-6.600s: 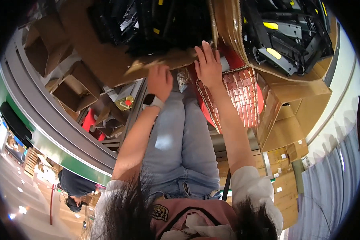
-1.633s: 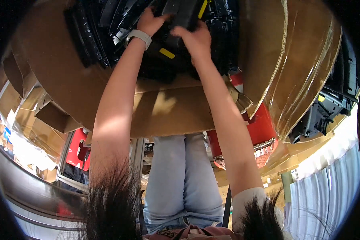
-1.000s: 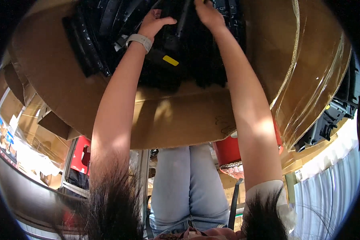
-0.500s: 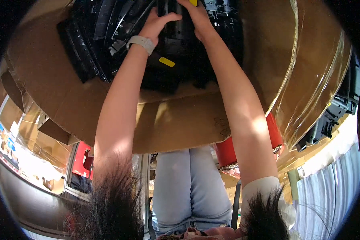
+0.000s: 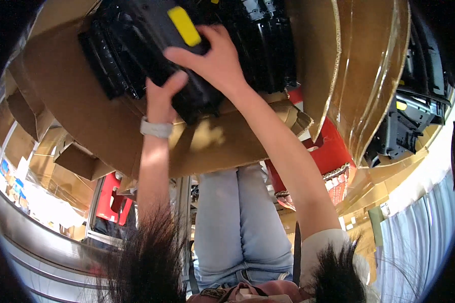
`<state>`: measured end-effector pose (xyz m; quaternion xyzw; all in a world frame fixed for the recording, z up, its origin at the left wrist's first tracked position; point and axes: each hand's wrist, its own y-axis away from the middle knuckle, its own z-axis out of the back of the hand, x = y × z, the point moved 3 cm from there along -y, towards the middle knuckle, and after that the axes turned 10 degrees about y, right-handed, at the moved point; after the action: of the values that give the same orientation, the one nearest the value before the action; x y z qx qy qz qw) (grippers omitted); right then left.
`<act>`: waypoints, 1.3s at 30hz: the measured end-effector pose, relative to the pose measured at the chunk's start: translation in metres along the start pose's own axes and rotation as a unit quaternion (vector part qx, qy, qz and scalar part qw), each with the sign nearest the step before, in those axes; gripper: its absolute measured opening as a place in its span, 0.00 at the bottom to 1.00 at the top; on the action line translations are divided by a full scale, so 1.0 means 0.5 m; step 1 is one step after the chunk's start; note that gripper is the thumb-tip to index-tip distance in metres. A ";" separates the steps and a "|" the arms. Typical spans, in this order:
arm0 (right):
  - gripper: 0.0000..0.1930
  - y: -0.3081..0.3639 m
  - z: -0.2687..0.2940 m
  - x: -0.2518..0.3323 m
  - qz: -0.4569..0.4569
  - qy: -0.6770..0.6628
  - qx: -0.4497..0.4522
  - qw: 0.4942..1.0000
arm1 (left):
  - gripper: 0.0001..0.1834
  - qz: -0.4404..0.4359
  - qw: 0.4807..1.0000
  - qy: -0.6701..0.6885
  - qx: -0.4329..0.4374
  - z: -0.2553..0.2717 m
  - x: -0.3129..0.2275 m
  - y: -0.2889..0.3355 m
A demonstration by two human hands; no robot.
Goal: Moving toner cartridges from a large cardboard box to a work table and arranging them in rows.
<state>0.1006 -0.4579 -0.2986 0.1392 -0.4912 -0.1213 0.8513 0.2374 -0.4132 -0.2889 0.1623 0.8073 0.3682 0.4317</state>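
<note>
Black parts [image 5: 141, 33] inside cardboard box [image 5: 308, 40]

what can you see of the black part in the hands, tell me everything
The black part is long and looks like hard plastic, with a dark, fairly smooth face bearing a yellow patch. It slants from upper left to lower right in the opened carton. The left hand holds its left side; the right hand grips beside the patch. Blur and shadow hide finer detail.
</note>
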 end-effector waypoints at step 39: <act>0.52 0.000 0.180 -0.456 -0.436 0.034 0.073 0.897 | 0.74 0.086 0.969 -0.224 -0.061 -0.022 0.395 -0.165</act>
<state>-0.0890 -0.3903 -0.4386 0.4055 -0.3593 -0.4386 0.7170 0.1194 -0.3592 -0.4595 0.2832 0.6492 0.4067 0.5770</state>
